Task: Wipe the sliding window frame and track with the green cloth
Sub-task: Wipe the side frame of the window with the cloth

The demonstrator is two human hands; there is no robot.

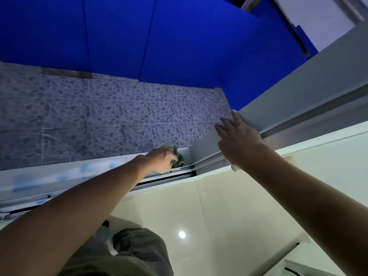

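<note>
The grey window frame slants down to meet the bottom track at a corner. The right hand lies flat on the frame, fingers straight and slightly spread. The left hand grips the green cloth, bunched in curled fingers at that corner.

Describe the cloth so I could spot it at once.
Follow the grey window frame down to the corner where it meets the bottom track. There the left hand grips the green cloth, bunched up. It is the only soft, green thing among grey metal and patterned tiles.
</note>
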